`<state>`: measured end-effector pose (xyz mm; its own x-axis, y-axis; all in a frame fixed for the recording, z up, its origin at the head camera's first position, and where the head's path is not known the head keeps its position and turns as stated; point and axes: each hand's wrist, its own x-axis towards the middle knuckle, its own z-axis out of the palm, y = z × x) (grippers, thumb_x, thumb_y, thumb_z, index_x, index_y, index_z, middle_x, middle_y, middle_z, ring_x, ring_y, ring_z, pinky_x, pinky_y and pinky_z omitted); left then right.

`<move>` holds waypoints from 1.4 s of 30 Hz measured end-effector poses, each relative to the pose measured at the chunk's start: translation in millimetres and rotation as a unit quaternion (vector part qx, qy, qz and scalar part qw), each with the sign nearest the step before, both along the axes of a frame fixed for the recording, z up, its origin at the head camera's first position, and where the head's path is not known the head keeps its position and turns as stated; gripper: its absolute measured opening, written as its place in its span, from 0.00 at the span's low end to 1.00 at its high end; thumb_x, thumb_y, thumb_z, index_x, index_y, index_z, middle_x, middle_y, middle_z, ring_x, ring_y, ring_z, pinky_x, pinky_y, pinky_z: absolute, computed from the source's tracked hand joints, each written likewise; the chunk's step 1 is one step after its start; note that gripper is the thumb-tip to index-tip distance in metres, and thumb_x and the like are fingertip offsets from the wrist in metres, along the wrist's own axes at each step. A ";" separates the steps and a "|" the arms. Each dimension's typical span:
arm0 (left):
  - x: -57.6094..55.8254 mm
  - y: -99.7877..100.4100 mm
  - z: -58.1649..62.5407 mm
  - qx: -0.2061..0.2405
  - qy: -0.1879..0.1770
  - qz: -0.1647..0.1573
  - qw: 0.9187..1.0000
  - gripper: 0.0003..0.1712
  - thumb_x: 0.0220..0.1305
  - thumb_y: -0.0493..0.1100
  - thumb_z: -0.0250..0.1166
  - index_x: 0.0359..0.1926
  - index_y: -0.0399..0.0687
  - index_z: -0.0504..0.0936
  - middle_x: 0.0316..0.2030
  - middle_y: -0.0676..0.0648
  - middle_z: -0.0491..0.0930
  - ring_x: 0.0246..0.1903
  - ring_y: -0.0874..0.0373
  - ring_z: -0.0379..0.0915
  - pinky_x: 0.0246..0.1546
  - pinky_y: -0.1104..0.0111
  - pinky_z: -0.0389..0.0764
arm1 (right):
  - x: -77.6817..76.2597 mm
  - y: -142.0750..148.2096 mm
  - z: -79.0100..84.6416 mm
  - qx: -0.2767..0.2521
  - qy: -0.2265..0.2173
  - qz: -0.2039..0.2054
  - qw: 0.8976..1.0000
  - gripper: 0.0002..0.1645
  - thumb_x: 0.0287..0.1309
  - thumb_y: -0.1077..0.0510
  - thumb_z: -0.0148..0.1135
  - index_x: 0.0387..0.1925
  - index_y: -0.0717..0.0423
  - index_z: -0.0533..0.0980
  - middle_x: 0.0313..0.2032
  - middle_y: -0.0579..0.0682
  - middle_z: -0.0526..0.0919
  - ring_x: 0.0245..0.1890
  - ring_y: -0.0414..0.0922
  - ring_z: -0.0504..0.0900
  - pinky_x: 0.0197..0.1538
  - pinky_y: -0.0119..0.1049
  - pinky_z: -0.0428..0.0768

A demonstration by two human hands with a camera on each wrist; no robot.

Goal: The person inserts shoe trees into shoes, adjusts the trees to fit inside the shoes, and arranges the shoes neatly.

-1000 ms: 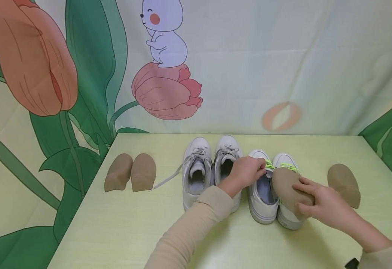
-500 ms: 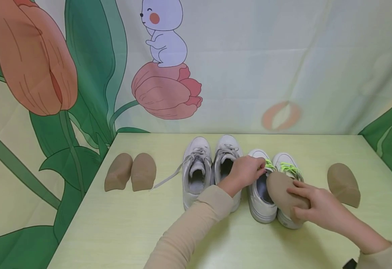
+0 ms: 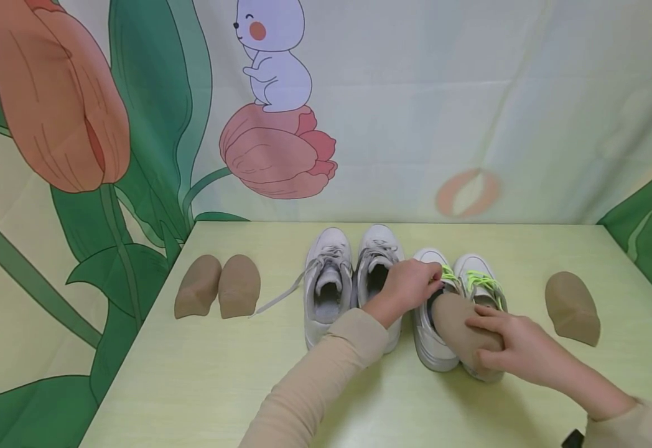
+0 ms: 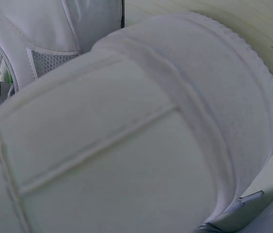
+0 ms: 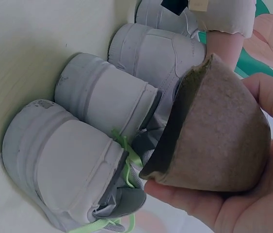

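Observation:
My right hand (image 3: 522, 350) holds a brown moulded-pulp shoe insert (image 3: 463, 326) between thumb and fingers, rounded end forward. The shoe insert (image 5: 218, 131) shows its hollow open end in the right wrist view. It overlaps the opening of the left green-laced white sneaker (image 3: 433, 353). At that sneaker's tongue, my left hand (image 3: 410, 286) pinches with curled fingertips. Close beside it, partly under the insert and right hand, stands the matching right sneaker (image 3: 471, 267). In the left wrist view a white sneaker heel (image 4: 112, 145) fills most of the picture.
Two grey-laced white sneakers, a left one (image 3: 326, 292) and a right one (image 3: 379, 239), stand left of the green-laced pair. Two brown inserts (image 3: 197, 289) lie side by side at the table's left. Another insert (image 3: 572, 308) lies at the right. A printed curtain (image 3: 393, 124) hangs behind the table (image 3: 203, 386).
My right hand has moved left with the insert, from over the right green-laced sneaker to over the left one's opening. The left hand stays at the tongue.

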<state>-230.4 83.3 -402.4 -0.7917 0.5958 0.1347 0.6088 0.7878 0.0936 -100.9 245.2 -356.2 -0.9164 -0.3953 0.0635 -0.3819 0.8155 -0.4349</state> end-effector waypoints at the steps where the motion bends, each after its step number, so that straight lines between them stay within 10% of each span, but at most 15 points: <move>1: 0.3 0.0 0.1 0.000 -0.001 0.000 1.000 0.08 0.59 0.55 0.54 0.31 0.61 0.75 0.25 0.61 0.77 0.26 0.66 0.72 0.24 0.72 0.69 | -0.9 -0.4 -0.4 -0.004 -0.010 0.000 1.000 0.26 0.41 0.59 0.62 0.47 0.64 0.75 0.54 0.68 0.69 0.45 0.56 0.77 0.33 0.29 0.71; 8: 0.9 -0.7 -0.3 0.000 -0.006 0.002 1.000 0.08 0.59 0.55 0.54 0.31 0.61 0.74 0.25 0.61 0.76 0.26 0.66 0.72 0.24 0.72 0.69 | -8.7 -2.3 -5.0 -0.015 -0.051 -0.002 0.999 0.27 0.41 0.60 0.60 0.48 0.66 0.73 0.54 0.71 0.68 0.21 0.36 0.72 0.25 0.26 0.67; 15: 0.8 -1.0 -1.5 0.002 -0.004 0.002 1.000 0.08 0.59 0.55 0.54 0.31 0.61 0.74 0.24 0.61 0.76 0.26 0.66 0.72 0.24 0.72 0.69 | -14.2 -8.8 -5.9 0.013 -0.045 -0.005 0.999 0.27 0.41 0.58 0.61 0.47 0.64 0.74 0.52 0.69 0.70 0.51 0.60 0.72 0.36 0.34 0.72; 42: 0.9 -2.4 -0.2 0.003 -0.002 -0.007 1.000 0.08 0.59 0.55 0.55 0.30 0.60 0.74 0.24 0.61 0.76 0.25 0.66 0.71 0.23 0.72 0.68 | -22.4 -19.2 -3.2 0.009 -0.061 -0.030 0.998 0.26 0.40 0.57 0.59 0.45 0.65 0.75 0.48 0.63 0.76 0.50 0.56 0.74 0.44 0.47 0.75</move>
<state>-229.5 80.8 -402.6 -0.7843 0.6053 0.1356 0.6187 0.7792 0.1001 -123.4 226.0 -359.4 -0.9389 -0.3395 -0.0571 -0.2769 0.8431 -0.4610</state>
